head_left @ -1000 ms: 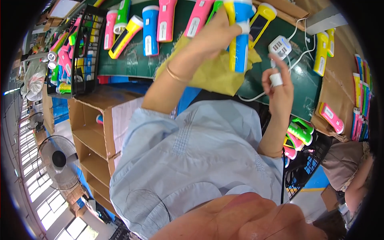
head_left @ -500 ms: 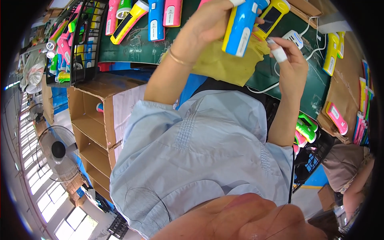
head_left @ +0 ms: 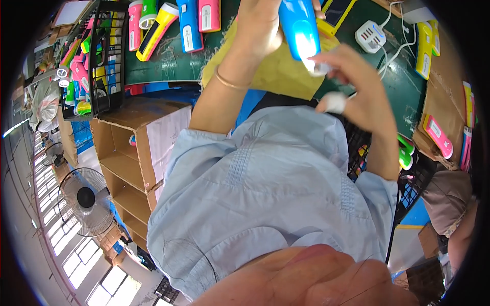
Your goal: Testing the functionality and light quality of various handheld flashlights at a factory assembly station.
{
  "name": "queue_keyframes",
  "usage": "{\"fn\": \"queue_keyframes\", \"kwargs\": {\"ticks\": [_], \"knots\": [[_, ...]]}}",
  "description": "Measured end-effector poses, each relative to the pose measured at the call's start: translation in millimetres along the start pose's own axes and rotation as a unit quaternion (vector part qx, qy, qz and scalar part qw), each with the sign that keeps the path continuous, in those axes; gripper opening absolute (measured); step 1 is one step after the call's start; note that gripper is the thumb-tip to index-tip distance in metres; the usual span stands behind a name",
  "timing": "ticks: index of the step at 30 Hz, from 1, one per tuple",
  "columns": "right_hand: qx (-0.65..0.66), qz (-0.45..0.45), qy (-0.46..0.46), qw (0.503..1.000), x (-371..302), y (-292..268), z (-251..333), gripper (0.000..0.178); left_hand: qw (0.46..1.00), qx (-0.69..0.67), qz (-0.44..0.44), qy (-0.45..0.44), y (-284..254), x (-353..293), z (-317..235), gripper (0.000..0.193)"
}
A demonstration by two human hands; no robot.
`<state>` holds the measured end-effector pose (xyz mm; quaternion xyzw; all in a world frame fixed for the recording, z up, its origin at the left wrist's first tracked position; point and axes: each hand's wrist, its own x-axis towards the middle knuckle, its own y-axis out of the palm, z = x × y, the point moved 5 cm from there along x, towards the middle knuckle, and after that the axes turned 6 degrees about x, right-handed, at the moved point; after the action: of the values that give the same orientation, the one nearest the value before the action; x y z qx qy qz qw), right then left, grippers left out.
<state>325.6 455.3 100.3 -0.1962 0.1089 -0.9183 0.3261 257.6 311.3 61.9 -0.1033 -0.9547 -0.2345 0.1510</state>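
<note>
My left hand (head_left: 260, 28) is closed around a blue flashlight (head_left: 298, 23) at the top middle; its fingertips show on the far side. A bright white glow covers the flashlight's lower end. My right hand (head_left: 357, 84), somewhat blurred, is beside that end with thumb and fingers apart. White wraps cover its thumb and a fingertip. The fingertip is at the glowing end; whether it touches, I cannot tell. Beneath the flashlight, a yellow cloth (head_left: 245, 71) lies on the green tabletop (head_left: 403, 104). A yellow flashlight with a dark panel (head_left: 337, 13) lies just behind.
Pink, green, yellow and blue flashlights (head_left: 190, 30) line the table's far left. A black basket (head_left: 107, 102) of flashlights stands farther left, above a cardboard shelf (head_left: 122, 148). A white charging hub (head_left: 370, 36) with cables sits right. Another person's arm (head_left: 462, 234) shows at lower right.
The flashlight in my left hand has moved up and turned; its lower end now glows white. My right hand has moved left and down toward that end.
</note>
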Motion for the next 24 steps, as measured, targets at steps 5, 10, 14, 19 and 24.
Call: {"fn": "queue_keyframes", "kwargs": {"ticks": [5,10,14,19,24], "knots": [[-0.205,-0.062,-0.270,0.939,-34.4,25.1,-4.5,0.036,0.963,-0.189,-0.108,-0.161,15.0,-10.6,5.6,0.047],[-0.150,-0.237,-0.068,0.957,-28.1,18.0,-3.9,0.064,0.993,-0.117,0.011,0.005,31.8,-20.3,3.2,0.047],[0.055,-0.224,0.005,0.973,-29.3,22.7,-58.3,0.058,0.961,0.239,0.133,0.030,31.3,-58.5,11.6,0.054],[0.074,-0.168,0.044,0.982,-34.5,20.3,-74.1,0.049,0.894,0.375,0.210,0.125,52.7,-69.3,-12.5,0.058],[-0.004,-0.151,0.065,0.986,-43.6,2.3,-68.8,0.036,0.874,0.454,0.129,0.114,44.8,-75.5,-9.8,0.073]]}}
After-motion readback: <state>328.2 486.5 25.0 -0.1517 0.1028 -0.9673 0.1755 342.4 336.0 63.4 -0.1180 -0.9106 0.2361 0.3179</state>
